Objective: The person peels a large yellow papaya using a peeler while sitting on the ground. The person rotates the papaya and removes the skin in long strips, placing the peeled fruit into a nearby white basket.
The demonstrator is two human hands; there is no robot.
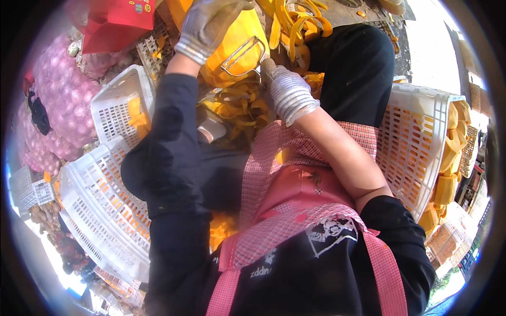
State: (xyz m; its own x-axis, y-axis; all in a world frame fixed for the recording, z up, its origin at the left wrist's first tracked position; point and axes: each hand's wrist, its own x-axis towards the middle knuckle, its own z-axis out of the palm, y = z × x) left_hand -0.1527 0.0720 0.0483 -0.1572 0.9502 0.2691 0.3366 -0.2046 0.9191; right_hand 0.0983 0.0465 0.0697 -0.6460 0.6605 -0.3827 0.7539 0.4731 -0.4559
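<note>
My left hand (211, 29), in a pale knitted glove, grips the upper left side of a large yellow-orange pumpkin (247, 27). Its fingertips are partly cut off by the top of the view. In a matching glove, my right hand (286, 89) is closed around the handle of a wide wire-framed peeler (238, 52). The peeler's frame lies over the pumpkin's lower part; whether its blade touches the flesh, I cannot tell. Long curled peel strips (296, 29) hang to the right of the pumpkin. More peelings (237, 102) are heaped below it, between my legs.
White plastic crates (106, 193) with orange pieces stand left of me. Another crate (413, 138), full of peeled pumpkin chunks (446, 189), stands close on the right. Pink mesh sacks (63, 91) of round produce lie at far left, near a red bag (118, 27).
</note>
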